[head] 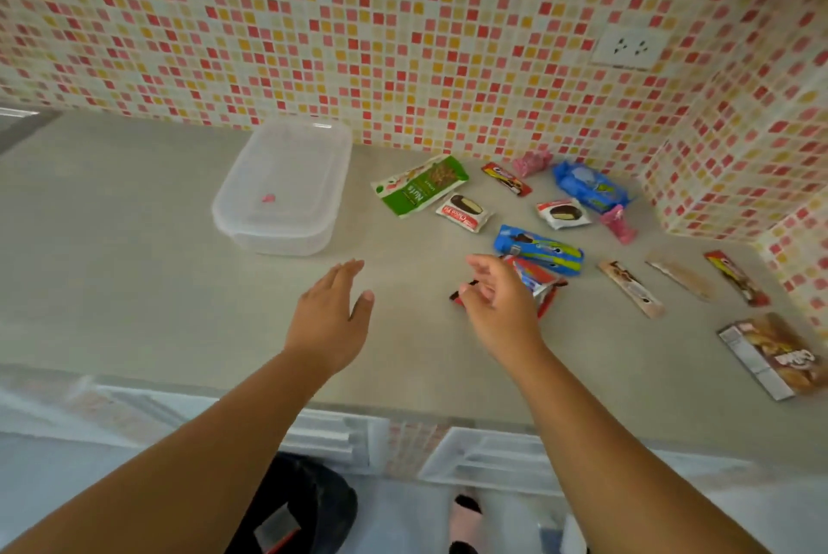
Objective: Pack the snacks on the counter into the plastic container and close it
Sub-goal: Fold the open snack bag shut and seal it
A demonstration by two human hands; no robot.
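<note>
The right hand (497,307) hovers over the counter (134,284) with fingers loosely curled and apart, poised above a red-and-white snack wrapper (535,280) whose dark end pokes out by the fingertips; whether they touch it cannot be told. The left hand (331,320) is flat and empty, fingers together and extended, thumb spread, hanging above bare counter. Just beyond the right hand lies a blue cookie pack (540,249), then two white choco pies (463,213) (562,213), a green nut bag (421,185), another blue pack (589,186), pink candies (618,224) and thin stick packets (629,288) out to the right, with a brown box (770,356) nearest the counter's right edge. The clear plastic container (282,190), lid on, sits left of the snacks, near the mosaic tile wall (403,38).
</note>
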